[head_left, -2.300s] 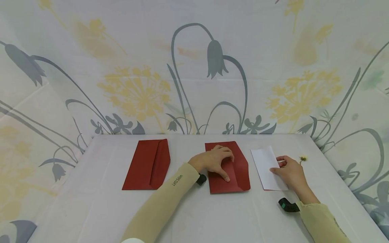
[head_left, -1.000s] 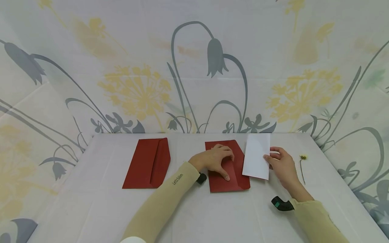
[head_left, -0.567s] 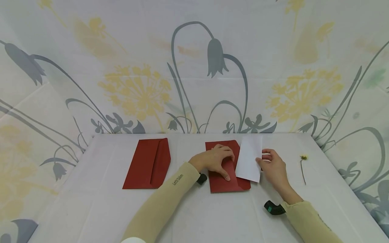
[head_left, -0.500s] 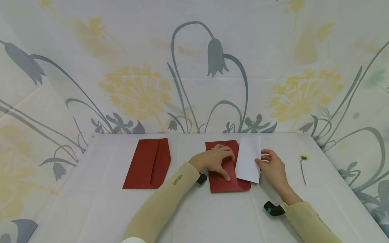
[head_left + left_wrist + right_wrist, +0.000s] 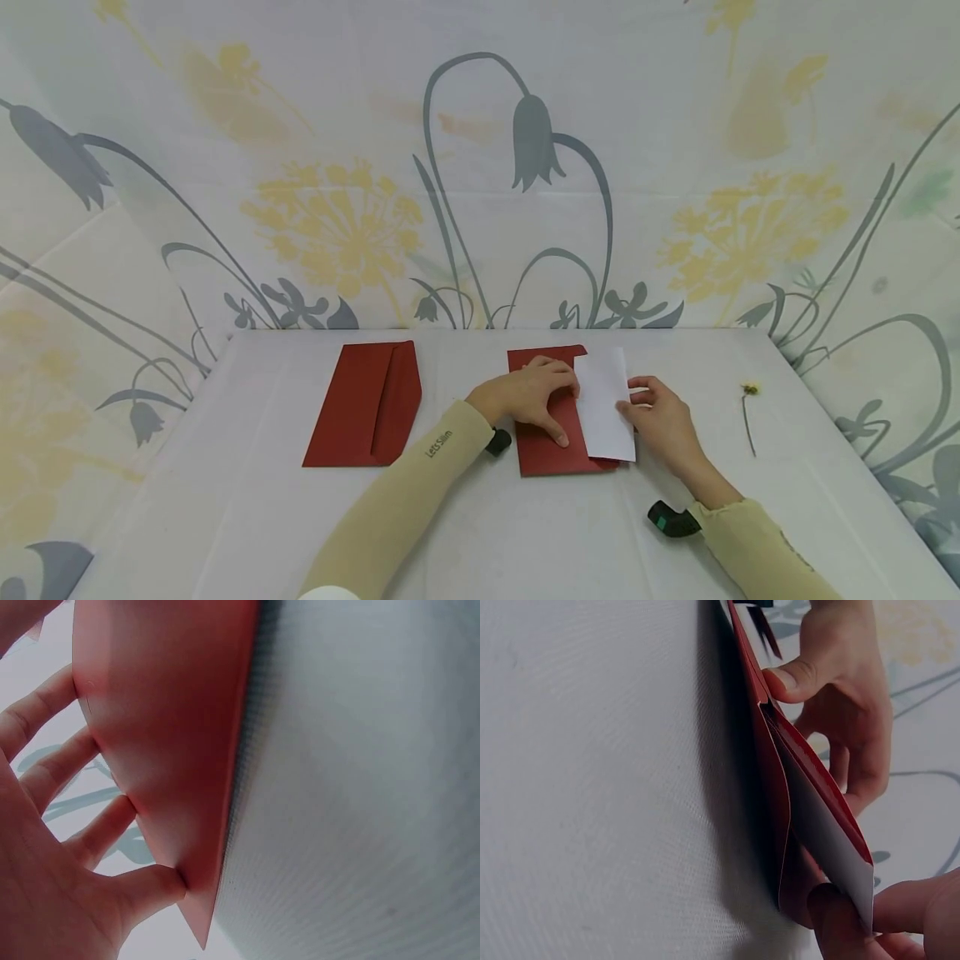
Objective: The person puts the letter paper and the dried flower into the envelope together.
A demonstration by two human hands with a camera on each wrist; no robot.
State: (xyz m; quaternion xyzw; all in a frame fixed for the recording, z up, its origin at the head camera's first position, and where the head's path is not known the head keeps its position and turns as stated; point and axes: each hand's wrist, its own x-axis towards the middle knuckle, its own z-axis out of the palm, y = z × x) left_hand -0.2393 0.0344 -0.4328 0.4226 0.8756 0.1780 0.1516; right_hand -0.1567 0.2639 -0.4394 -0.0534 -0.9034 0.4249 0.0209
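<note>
My left hand [image 5: 532, 398] rests on the right-hand red envelope [image 5: 542, 460], fingers spread wide, the fingertips and thumb pressing on its front panel; I grip nothing there, only steady the paper. My right hand [image 5: 667, 425] pinches the white card [image 5: 606, 404] by its right edge, thumb on top and fingers beneath, so that grip is narrow and holds only the card.

The card lies over the opened flap [image 5: 606, 465] of that envelope, its left edge right at the pocket's mouth. The right wrist view shows it slanting up toward my fingers, with the mouth just ahead of it. I judge the insertion to be barely at its start: the card is lined up with the opening, yet nearly all of it shows outside, and I cannot tell whether its leading edge is already under the panel. What seems left is most of the slide into the pocket; the flap, too, is not folded over.

Away to the left on the white tablecloth [image 5: 465, 542], the other red envelope [image 5: 343, 408] lies with its flap open to the right; whether anything is inside I cannot see. The small yellow flower [image 5: 750, 389] lies on its stem well to the right of the card, untouched and apart from both envelopes.
</note>
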